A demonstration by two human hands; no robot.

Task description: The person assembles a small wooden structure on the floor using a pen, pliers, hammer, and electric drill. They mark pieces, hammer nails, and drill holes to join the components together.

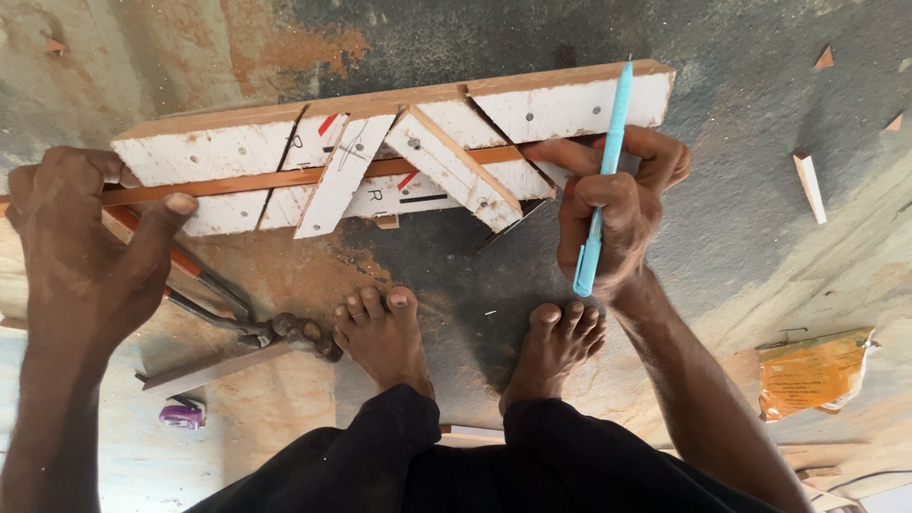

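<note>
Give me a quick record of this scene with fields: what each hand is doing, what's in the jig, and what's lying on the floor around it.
Left hand: left hand grips the thin wooden strip at its left end
Right hand: right hand holds a blue pen and presses on the strip
Jig: white mitre box with angled slots; the strip lies along its channel
Floor: pliers by the left foot, orange packet at right, wood offcut, sawdust
Stance: person barefoot, bent over the jig

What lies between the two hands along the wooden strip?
In the head view, the white mitre jig carries the strip between left hand and right hand.
</note>
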